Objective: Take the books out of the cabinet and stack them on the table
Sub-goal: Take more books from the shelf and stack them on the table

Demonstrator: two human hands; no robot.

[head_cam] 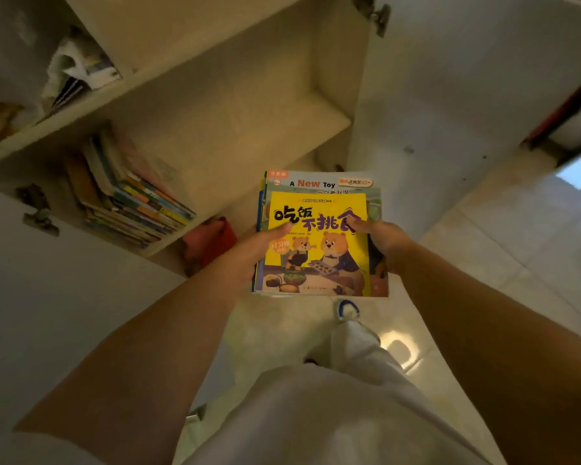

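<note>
The open cabinet (pixel 235 105) fills the upper part of the head view, its pale shelves lit from inside and its white door (pixel 450 105) swung out on the right. On the left end of its lower shelf a leaning pile of books (pixel 138 199) rests against the side wall; more papers (pixel 78 72) lie on the shelf above. Below, a tiled floor (pixel 503 236) spreads out under the person's white trousers (pixel 346 397). In front of the cabinet, over the floor, a small stack of picture books (pixel 319 236) is held flat, a yellow one with two bears on top. The left hand (pixel 249 250) grips the stack's left edge, thumb laid on the cover; the right hand (pixel 383 239) pinches the right edge, thumb on top
</note>
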